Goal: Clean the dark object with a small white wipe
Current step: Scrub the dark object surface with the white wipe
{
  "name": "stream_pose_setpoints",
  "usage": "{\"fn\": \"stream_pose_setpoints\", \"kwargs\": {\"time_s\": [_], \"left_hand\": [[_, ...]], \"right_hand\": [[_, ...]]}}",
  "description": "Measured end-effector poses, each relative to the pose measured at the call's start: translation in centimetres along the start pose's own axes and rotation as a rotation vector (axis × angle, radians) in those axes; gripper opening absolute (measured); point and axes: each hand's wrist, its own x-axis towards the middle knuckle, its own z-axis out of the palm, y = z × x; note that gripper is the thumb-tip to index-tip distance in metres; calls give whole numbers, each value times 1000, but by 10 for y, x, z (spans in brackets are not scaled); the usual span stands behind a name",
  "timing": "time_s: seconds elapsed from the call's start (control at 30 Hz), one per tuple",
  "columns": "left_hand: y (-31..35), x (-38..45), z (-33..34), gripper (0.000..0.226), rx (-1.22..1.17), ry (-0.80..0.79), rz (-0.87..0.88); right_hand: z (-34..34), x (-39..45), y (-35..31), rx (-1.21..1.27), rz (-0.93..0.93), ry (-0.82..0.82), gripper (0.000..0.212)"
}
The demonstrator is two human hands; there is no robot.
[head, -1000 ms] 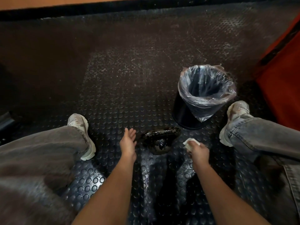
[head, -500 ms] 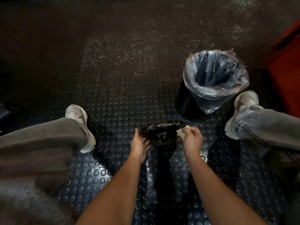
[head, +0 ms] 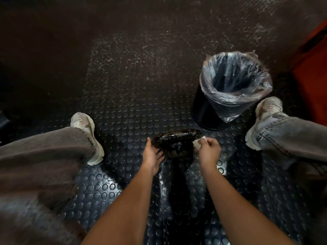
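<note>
A dark, glossy, mottled object [head: 177, 141] stands on the studded rubber floor between my feet. My left hand [head: 153, 156] holds its left side, thumb up along the rim and fingers reaching under it. My right hand [head: 208, 150] pinches a small white wipe [head: 198, 143] and presses it against the object's right edge. Most of the wipe is hidden behind my fingers.
A black bin [head: 230, 89] with a clear plastic liner stands just beyond the object to the right, next to my right shoe [head: 261, 121]. My left shoe [head: 88, 135] is to the left. An orange surface [head: 313, 76] fills the right edge.
My left hand went from hovering open to holding the object's left side. My right hand brought the wipe from beside the object onto its right edge.
</note>
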Motion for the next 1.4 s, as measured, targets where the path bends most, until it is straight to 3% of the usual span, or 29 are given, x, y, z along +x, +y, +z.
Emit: {"fn": "stream_pose_setpoints", "kwargs": {"time_s": [0.1, 0.2, 0.33, 0.47, 0.6, 0.7, 0.8, 0.9, 1.0, 1.07, 1.17, 1.27, 1.4], "left_hand": [[-1, -1, 2, 67, -18, -3, 9], [-3, -1, 3, 64, -32, -4, 14], [-4, 2, 0, 70, -43, -21, -1], [-2, 0, -3, 70, -52, -34, -21], [-3, -1, -3, 69, -57, 0, -16], [-7, -6, 0, 71, -64, 12, -18], [-8, -10, 2, 73, -77, 8, -31], [-5, -12, 3, 76, -82, -1, -35], [-3, -14, 3, 78, -74, 1, -38], [-2, -13, 3, 78, -70, 1, -34], [-2, -12, 3, 79, -60, 7, -28], [-4, -15, 6, 79, -62, 9, -21], [-3, -15, 4, 81, -63, 3, -30]], "right_hand": [[1, -15, -4, -54, -245, -49, 22], [5, -21, -1, -160, -285, -104, 17], [7, -3, 15, -249, -53, -68, 19], [2, 13, 14, -77, 134, -41, 14], [-1, -3, -7, -47, -126, 7, 19], [3, -26, -13, -129, -325, -90, 20], [7, -31, -2, -286, -389, -141, 18], [6, -21, 9, -327, -261, -107, 18], [5, -3, 13, -195, 8, -41, 23], [1, 4, 8, -87, 84, -24, 21], [-3, -5, -6, -108, -127, 6, 17], [-1, -24, -10, -165, -350, -67, 20], [3, -25, 6, -340, -368, -147, 16]]}}
